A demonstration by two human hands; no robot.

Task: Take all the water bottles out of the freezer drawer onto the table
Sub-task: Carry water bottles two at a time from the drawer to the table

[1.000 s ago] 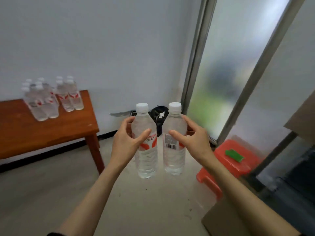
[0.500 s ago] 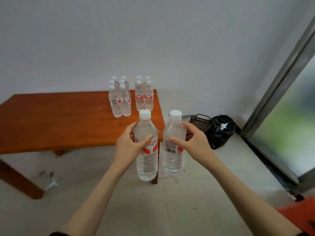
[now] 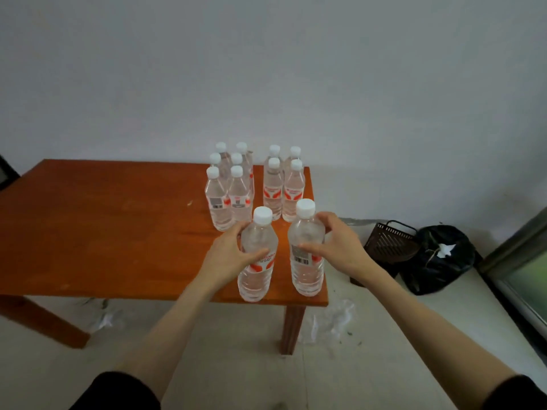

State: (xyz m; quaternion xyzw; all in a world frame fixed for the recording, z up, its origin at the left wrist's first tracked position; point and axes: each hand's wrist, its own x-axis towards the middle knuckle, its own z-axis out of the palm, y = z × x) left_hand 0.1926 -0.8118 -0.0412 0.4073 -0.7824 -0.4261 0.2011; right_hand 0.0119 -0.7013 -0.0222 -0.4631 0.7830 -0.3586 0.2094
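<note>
Behind front btls point(image 3: 228, 199): rear labels hidden

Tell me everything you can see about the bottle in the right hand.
The bottle in the right hand is clear plastic with a white screw cap, ribbed lower body and a label showing a barcode and red marks. It looks full of clear water. It is upright near the table's front right corner; whether its base already rests on the wood cannot be told. The right hand grips its upper body, thumb across the front. It stands apart from the bottle in the left hand.
</note>
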